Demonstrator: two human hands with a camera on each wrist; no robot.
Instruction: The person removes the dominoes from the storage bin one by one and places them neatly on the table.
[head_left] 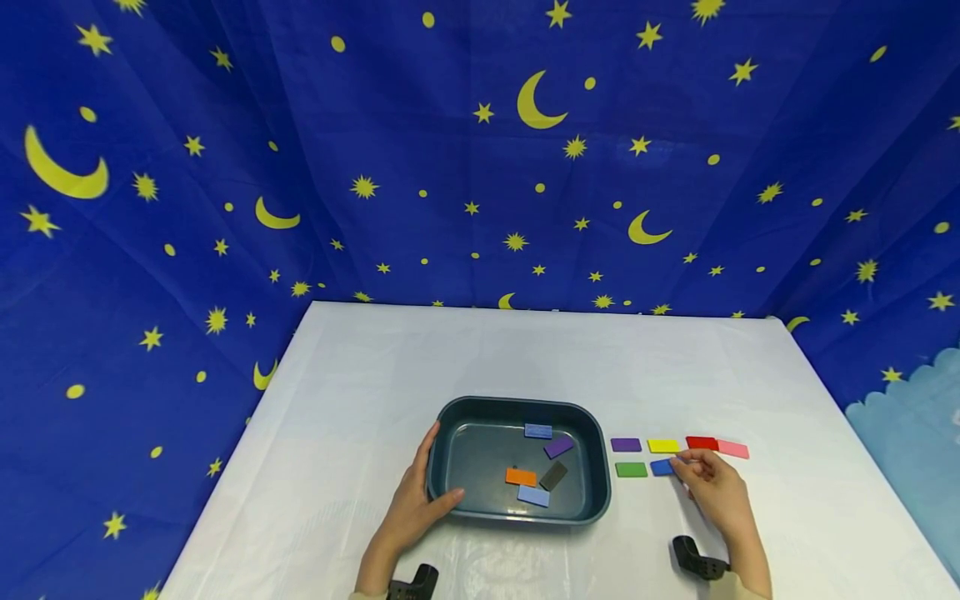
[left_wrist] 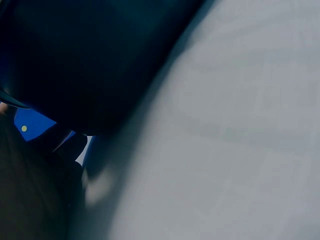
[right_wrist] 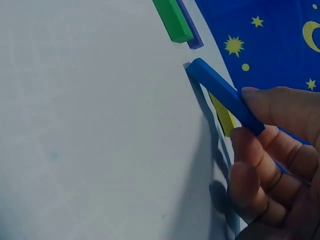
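Plainly blue all over, the small block (right_wrist: 225, 95) is a slim, straight-sided bar with flat faces and crisp edges, its surface smooth and dull rather than shiny. It sits to the right of the tub (head_left: 480, 450), beside a green block (head_left: 632, 470) and on the near side of a yellow block (head_left: 663, 447). The right hand (head_left: 712, 492) pinches one end of it between thumb and fingers; the bar slants away from them, and whether its far end touches the table I cannot tell. The left hand (head_left: 412, 500) grips the tub's near left corner, thumb over the rim, fingers along the outer wall.

The tub is dark grey-blue, a shallow rectangle with rounded corners, apparently plastic. Five similar flat blocks lie scattered on its floor, including an orange block (head_left: 521, 477) and a dark grey block (head_left: 553, 476). Beyond the green one lies a purple block (head_left: 626, 445); farther right, a red block (head_left: 702, 442) touches a pink block (head_left: 733, 449). White, faintly creased covering spreads over the table (head_left: 375, 367).
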